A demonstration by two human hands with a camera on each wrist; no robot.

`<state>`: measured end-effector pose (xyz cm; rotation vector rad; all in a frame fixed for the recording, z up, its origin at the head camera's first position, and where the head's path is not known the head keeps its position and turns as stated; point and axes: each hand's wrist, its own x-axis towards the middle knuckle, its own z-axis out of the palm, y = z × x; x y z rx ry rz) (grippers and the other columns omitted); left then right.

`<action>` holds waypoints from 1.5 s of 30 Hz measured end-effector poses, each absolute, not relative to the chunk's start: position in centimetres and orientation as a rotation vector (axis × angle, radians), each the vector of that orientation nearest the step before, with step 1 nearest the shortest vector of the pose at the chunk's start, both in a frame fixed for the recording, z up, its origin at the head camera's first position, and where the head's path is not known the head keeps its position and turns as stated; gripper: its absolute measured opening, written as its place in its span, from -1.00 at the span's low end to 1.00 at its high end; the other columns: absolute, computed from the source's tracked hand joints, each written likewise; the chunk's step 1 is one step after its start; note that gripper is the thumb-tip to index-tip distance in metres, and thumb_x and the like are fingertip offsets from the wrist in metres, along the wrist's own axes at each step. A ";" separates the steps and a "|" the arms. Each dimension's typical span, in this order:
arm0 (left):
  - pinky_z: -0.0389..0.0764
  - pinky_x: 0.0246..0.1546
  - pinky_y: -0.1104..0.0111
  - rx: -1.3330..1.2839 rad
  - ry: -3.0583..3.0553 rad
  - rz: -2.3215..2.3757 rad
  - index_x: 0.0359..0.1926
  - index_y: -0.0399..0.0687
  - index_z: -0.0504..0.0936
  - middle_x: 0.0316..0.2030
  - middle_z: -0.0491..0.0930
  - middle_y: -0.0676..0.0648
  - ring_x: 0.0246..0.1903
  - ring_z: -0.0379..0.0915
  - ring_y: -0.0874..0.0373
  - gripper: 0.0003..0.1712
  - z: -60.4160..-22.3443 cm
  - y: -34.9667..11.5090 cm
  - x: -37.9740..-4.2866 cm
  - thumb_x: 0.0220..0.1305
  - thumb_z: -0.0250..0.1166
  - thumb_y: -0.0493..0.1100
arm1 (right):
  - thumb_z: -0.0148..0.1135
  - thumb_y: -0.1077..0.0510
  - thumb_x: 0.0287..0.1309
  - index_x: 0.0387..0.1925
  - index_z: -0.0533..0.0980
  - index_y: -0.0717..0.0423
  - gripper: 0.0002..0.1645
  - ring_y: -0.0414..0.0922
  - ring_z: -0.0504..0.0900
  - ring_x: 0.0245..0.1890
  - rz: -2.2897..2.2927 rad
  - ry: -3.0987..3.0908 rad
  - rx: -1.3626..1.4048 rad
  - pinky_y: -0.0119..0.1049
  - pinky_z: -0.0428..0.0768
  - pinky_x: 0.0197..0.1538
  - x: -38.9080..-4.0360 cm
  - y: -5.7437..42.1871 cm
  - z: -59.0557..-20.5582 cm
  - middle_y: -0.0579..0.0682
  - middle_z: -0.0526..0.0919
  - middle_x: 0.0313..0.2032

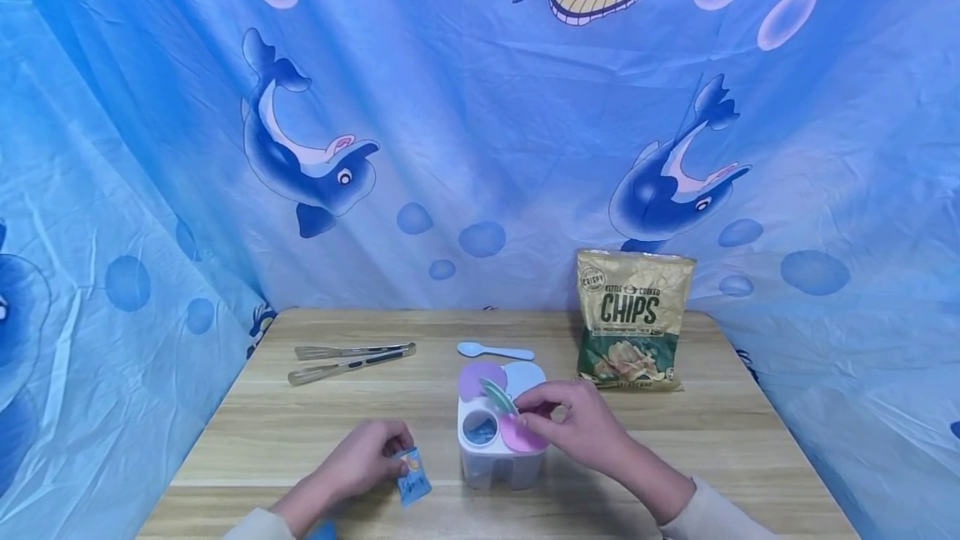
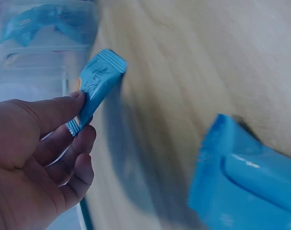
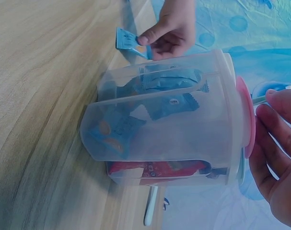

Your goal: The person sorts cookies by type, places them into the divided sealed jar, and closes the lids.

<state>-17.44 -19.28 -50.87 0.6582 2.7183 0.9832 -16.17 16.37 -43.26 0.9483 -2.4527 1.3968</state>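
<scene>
My left hand [image 1: 365, 458] pinches a small blue snack packet [image 1: 414, 483] between thumb and fingers, just above the table left of the container. In my right hand [image 1: 576, 423] is a green lid [image 1: 497, 396], tilted up over the clear four-part container [image 1: 478, 467]. The front left compartment [image 1: 480, 428] is uncovered, with blue packets [image 3: 171, 105] inside. Purple [image 1: 480, 378], pale blue [image 1: 528, 375] and pink [image 3: 246, 117] lids cover the others. Through the wall, a red packet [image 3: 159, 168] shows in one compartment.
A larger-looking blue packet [image 2: 250, 177] lies near my left wrist. Metal tongs [image 1: 352, 361] rest at the back left, and a pale blue spoon [image 1: 495, 352] lies behind the container. The chips bag [image 1: 633, 319] stands back right, before a blue curtain [image 1: 480, 107].
</scene>
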 end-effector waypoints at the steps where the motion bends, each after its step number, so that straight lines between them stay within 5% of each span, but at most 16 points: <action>1: 0.54 -0.34 0.43 0.654 2.718 0.996 -0.29 0.04 0.68 -0.41 0.61 0.18 -0.39 0.48 0.36 -0.80 -50.6 -19.2 -17.5 0.07 0.51 -0.26 | 0.47 0.24 0.14 -0.19 0.77 -0.07 -0.80 -0.34 0.69 -0.37 1.397 -2.451 0.947 -0.36 0.69 -0.29 -16.2 16.4 -43.3 -0.18 0.81 -0.33; 10: 0.57 -0.34 0.44 0.619 2.790 1.107 -0.26 0.09 0.70 -0.40 0.65 0.21 -0.37 0.53 0.37 -0.92 -45.8 -18.5 -17.4 0.26 0.44 -0.19 | 0.47 0.24 0.13 -0.19 0.77 -0.07 -0.79 -0.34 0.70 -0.37 1.394 -2.441 0.951 -0.36 0.69 -0.29 -16.2 16.4 -43.2 -0.15 0.81 -0.33; 23: 0.61 -0.40 0.39 0.665 2.828 1.338 -0.25 0.23 0.71 -0.37 0.69 0.24 -0.37 0.60 0.32 -0.87 -39.7 -16.1 -16.0 0.28 0.46 -0.16 | 0.48 0.25 0.11 -0.17 0.76 -0.09 -0.75 -0.33 0.70 -0.36 1.397 -2.452 0.930 -0.35 0.70 -0.25 -16.1 16.4 -43.0 -0.17 0.81 -0.33; 45: 0.59 -0.43 0.44 0.929 2.798 1.233 -0.28 0.17 0.74 -0.43 0.62 0.24 -0.43 0.49 0.36 -0.84 -38.8 -11.1 -16.5 0.25 0.45 -0.25 | 0.48 0.21 0.15 -0.16 0.76 -0.09 -0.78 -0.34 0.70 -0.36 1.380 -2.432 0.963 -0.35 0.71 -0.25 -16.2 16.5 -43.3 -0.16 0.81 -0.32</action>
